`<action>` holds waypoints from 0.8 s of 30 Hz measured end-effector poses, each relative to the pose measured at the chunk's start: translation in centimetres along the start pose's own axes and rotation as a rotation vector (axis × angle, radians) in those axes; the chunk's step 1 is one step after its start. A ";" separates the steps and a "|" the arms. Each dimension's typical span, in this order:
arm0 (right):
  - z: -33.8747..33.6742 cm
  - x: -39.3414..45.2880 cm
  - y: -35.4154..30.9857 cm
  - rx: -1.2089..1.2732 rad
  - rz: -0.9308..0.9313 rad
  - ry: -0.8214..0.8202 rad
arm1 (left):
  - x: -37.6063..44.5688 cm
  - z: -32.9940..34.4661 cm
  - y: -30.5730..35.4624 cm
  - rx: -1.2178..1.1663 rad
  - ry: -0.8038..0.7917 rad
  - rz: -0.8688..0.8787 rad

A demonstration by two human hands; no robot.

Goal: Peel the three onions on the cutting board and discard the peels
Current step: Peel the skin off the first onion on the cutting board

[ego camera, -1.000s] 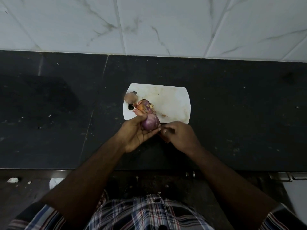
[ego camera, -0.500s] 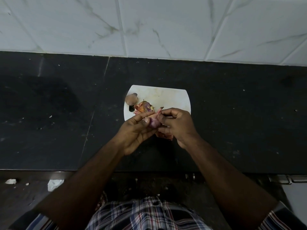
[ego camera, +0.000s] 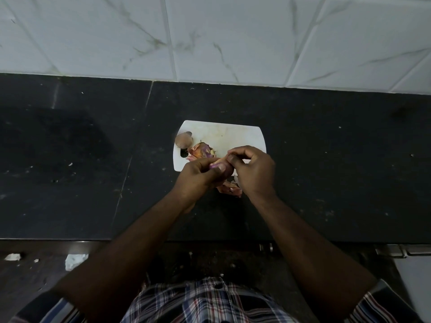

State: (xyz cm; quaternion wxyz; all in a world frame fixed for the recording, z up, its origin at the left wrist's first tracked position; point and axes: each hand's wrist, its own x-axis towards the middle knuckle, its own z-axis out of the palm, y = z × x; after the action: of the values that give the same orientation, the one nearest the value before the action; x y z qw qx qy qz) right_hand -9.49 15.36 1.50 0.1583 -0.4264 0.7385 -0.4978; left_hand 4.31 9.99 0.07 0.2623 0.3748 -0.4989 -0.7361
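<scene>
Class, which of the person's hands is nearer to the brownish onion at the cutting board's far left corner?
Left. The left hand lies just below and right of the brownish onion; the right hand sits farther right, across the white cutting board.

held onion (ego camera: 215, 165): purple | board (ego camera: 235, 134): two onions, loose peels (ego camera: 229, 188)

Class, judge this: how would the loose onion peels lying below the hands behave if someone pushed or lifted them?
The onion peels look thin and curled, so probably very light and floppy. Their ragged edges suggest they tear or crumble easily. A push on the dark counter would likely scatter them.
</scene>
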 end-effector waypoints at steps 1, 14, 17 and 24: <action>0.0 0.0 0.2 0.015 0.014 0.021 | -0.1 0.2 0.1 0.021 0.008 0.020; -1.2 1.2 -0.8 0.837 0.867 -0.040 | -0.4 -0.7 -0.6 0.218 0.037 0.162; -1.5 1.2 0.6 0.632 0.757 -0.066 | -0.3 -0.9 -0.7 0.169 0.025 0.123; -2.0 0.5 2.2 0.266 0.413 -0.353 | 0.1 -1.2 -1.3 0.101 0.036 0.086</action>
State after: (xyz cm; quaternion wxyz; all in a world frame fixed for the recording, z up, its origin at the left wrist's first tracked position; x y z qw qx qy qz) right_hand -12.12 16.45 0.58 0.4365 -0.3227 0.6989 -0.4657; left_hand 5.23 9.77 -1.37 0.2830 0.3790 -0.5463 -0.6912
